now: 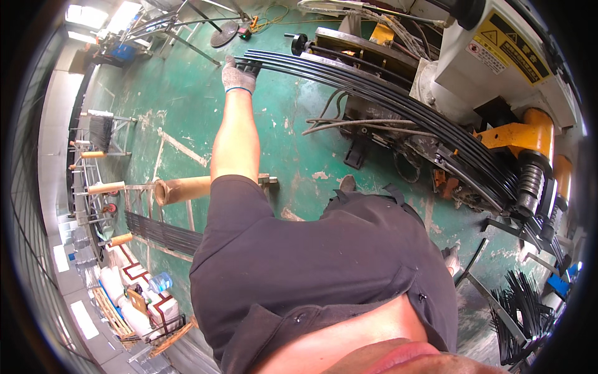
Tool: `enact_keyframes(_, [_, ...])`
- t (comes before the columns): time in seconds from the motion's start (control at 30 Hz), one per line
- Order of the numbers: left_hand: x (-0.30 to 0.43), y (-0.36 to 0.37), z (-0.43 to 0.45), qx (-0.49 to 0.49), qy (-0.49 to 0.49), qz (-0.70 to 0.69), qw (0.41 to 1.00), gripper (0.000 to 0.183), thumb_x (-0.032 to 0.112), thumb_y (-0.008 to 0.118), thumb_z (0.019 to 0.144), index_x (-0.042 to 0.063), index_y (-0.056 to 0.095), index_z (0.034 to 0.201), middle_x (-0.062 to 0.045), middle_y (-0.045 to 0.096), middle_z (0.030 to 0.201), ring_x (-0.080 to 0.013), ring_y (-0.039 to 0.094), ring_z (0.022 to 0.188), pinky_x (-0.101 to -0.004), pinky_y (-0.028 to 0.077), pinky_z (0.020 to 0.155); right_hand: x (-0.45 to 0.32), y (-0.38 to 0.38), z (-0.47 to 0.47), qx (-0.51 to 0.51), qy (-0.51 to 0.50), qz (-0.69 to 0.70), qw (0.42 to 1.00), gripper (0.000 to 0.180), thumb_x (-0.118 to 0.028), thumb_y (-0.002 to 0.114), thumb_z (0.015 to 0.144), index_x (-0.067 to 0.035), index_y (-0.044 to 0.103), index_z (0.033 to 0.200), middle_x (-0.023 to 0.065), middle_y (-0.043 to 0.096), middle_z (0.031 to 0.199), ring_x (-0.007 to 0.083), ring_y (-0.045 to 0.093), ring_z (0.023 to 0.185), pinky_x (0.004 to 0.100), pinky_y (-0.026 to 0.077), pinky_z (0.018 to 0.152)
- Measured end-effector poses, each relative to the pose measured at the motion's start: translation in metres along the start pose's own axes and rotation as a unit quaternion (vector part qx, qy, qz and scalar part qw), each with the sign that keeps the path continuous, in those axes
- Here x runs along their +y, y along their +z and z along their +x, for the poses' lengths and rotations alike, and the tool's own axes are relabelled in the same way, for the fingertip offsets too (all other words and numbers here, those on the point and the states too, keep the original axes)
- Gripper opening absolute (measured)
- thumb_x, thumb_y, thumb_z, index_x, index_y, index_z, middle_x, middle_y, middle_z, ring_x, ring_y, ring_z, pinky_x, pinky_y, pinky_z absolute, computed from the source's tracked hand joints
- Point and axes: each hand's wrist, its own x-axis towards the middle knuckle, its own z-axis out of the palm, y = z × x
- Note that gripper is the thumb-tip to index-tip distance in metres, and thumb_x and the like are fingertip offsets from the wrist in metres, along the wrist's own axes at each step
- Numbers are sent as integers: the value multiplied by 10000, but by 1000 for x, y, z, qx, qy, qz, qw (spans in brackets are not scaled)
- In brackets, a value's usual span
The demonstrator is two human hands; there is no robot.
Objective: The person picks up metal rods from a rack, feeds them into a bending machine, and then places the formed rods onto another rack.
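My left hand (pixel 239 75), in a pale knit glove with dark finger coating, reaches far forward and grips the near-left ends of several long, thin black bars (pixel 373 89). The bars lie side by side and run to the right, into the press-like machine beside its orange clamp arm (pixel 523 133). My right hand (pixel 452 259), also in a pale glove, is low at my right side, partly hidden by my dark shirt. Whether it holds anything cannot be seen. A metal stand (pixel 486 280) is near it.
Machine hoses (pixel 364 122) and a handwheel (pixel 299 44) are close to the bars. More black bars (pixel 521 318) lie in a rack at lower right. To the left are a roller stand with a cardboard tube (pixel 182 190) and another bar bundle (pixel 161 232). A cable (pixel 275 21) crosses the green floor.
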Motion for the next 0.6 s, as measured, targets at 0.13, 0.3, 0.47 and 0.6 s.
enact_keyframes(0.13, [9,-14,44,-62,1,44,997,384,299,521,1082,47,455,1364,-203,613,1271,-402,613,1182,-626,530,991,32,-2,-16,-37,-97,-139,985,225,-286,663,1003,-65,624,1019,45,635,831,178,570,635,309,395,530])
enact_keyframes(0.3, [1,0,6,-170,-40,89,981,283,187,471,1094,58,488,1346,-213,638,1288,-388,609,1210,-621,492,1050,28,26,-59,23,-73,-120,990,219,-267,679,994,-53,636,1014,49,645,814,180,589,636,315,410,515])
enact_keyframes(0.47, [-1,-1,-25,-196,-61,131,970,417,109,480,1077,132,439,1491,-202,586,1316,-402,620,1180,-625,522,1024,31,35,-45,55,-79,-24,995,219,-248,697,986,-41,646,1035,58,662,828,174,606,652,316,441,527])
enact_keyframes(0.6, [-5,3,-22,-155,-25,148,976,525,-22,505,1021,125,411,1516,-206,593,1270,-373,645,1135,-592,561,978,22,63,-46,10,-86,-17,996,271,-233,713,979,-32,641,1145,55,673,858,162,617,680,307,455,554])
